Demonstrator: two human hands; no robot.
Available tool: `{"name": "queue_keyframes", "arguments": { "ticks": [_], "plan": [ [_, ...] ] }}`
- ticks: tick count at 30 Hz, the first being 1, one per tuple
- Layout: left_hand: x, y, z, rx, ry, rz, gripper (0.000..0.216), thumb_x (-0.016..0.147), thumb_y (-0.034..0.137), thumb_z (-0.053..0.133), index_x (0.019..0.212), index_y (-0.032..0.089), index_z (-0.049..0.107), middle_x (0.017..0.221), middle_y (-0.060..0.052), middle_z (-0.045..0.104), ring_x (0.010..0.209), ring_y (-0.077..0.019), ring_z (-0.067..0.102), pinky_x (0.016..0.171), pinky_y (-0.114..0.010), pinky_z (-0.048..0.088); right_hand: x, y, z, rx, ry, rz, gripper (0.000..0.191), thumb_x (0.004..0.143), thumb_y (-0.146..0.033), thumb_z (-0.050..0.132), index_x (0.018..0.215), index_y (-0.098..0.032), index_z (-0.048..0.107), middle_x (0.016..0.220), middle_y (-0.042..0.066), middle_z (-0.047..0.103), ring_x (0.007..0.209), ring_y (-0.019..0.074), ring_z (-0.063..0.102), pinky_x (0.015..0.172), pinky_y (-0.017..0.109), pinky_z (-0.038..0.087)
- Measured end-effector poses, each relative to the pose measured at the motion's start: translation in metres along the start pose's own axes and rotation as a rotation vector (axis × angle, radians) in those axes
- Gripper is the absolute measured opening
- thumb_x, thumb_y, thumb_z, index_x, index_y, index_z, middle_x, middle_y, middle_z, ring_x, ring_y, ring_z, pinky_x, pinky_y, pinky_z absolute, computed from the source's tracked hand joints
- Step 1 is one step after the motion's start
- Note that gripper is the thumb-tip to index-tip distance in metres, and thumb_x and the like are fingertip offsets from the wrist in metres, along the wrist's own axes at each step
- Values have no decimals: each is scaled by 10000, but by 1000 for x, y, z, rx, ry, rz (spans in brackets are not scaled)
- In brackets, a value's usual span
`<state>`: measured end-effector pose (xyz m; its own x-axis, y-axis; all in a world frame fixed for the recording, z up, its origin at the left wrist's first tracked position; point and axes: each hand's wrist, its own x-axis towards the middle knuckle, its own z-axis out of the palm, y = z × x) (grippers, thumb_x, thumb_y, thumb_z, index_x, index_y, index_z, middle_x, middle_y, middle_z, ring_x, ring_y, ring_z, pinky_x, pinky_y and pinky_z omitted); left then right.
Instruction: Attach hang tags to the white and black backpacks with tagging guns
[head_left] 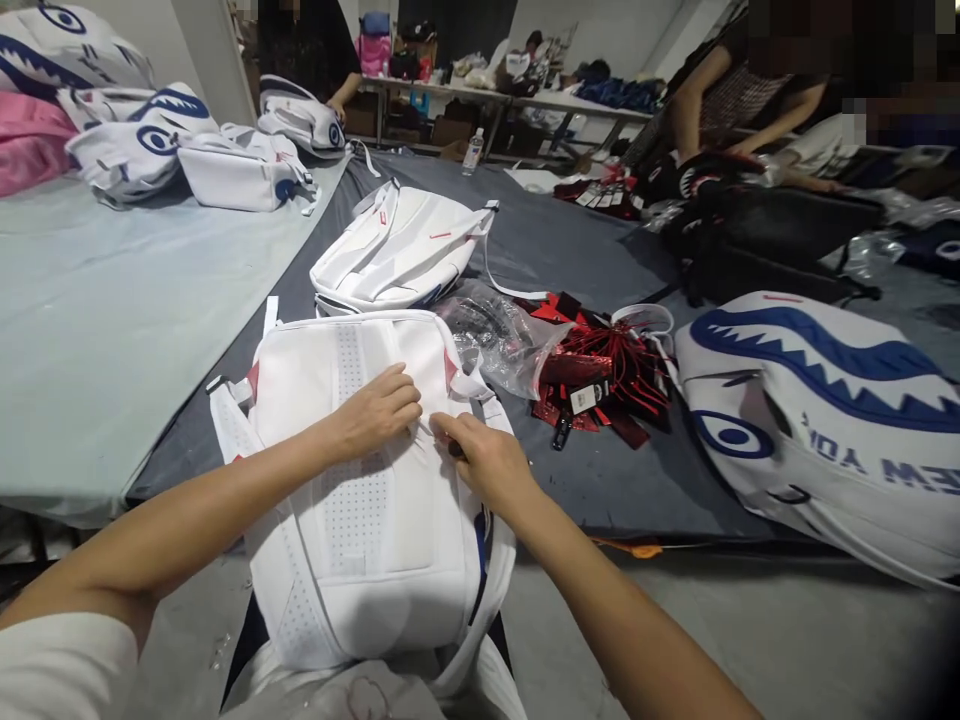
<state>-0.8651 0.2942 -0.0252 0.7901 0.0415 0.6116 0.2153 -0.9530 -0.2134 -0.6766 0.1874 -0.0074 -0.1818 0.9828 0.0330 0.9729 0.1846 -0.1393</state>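
Note:
A white backpack (pixel 292 390) lies with its strap side up, partly over the table's front edge and toward my lap. My left hand (pixel 381 412) rests on its back panel, fingers bent and pressed together at the fabric beside the dotted mesh strip. Close to its right, my right hand (pixel 484 458) is closed, with the index finger and thumb at the same spot, where the cloth is creased. Something small and dark shows within the right fingers; its kind is hidden. Padded straps hang down both sides of the bag.
Behind it lies another white backpack (pixel 412 240). To the right are a clear plastic bag (pixel 495 335), red-and-black hang tags (pixel 600 385) and a white-and-blue backpack (pixel 817 420). More white bags (pixel 236 170) stand far left. A bottle (pixel 472 152) stands at the back; co-workers' arms (pixel 697 100) handle black bags.

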Motion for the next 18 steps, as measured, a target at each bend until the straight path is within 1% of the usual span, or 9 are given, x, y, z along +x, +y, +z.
{"name": "queue_keyframes", "arguments": {
  "ticks": [2,3,6,8,10,12,15,18],
  "plan": [
    [-4,-7,5,-36,-1,-3,89,959,133,498,931,149,580,924,-64,664,932,-194,598,1071,-478,494,15,3,-7,52,-96,3,578,811,-79,541,1351,-281,581,998,32,716,800,184,637,633,255,365],
    [-5,-10,6,-53,0,-2,78,954,131,500,951,142,578,940,-73,666,943,-201,599,1066,-489,500,22,4,-11,105,-128,5,605,809,-83,552,1378,-289,568,1008,33,727,840,192,650,663,253,382],
    [-8,-14,5,-100,14,6,70,946,135,515,987,139,571,969,-84,669,973,-207,607,1062,-502,509,38,6,-22,314,-185,9,584,806,-93,566,1361,-274,601,1021,32,747,901,189,666,737,244,419],
    [-10,-13,6,-108,39,8,74,948,130,513,982,154,574,959,-74,673,975,-199,613,1062,-496,512,43,6,-25,388,-206,1,573,791,-84,560,1336,-253,622,1019,33,752,896,183,670,747,241,425],
    [-12,-11,8,-106,68,5,89,950,120,503,974,159,579,937,-66,676,966,-193,615,1064,-485,512,45,5,-23,355,-218,-1,544,776,-81,555,1286,-245,648,1002,36,755,898,193,674,735,245,415],
    [-16,-10,11,-105,91,1,95,949,113,498,966,149,585,929,-71,681,963,-194,615,1075,-473,505,46,3,-18,267,-243,1,478,781,-95,560,1219,-249,672,985,36,757,912,207,678,719,253,397],
    [-20,-9,16,-99,109,-10,96,942,113,512,978,134,599,952,-89,692,986,-201,617,1094,-457,490,51,-3,-13,150,-289,3,358,841,-147,562,1157,-266,680,1011,37,756,926,213,681,697,259,376],
    [-22,-8,18,-105,100,-21,134,934,101,505,997,150,614,979,-88,707,1000,-200,622,1096,-455,489,54,-8,-12,15,-295,16,280,902,-183,538,1137,-264,667,988,55,752,874,216,686,652,270,362]
  ]
}}
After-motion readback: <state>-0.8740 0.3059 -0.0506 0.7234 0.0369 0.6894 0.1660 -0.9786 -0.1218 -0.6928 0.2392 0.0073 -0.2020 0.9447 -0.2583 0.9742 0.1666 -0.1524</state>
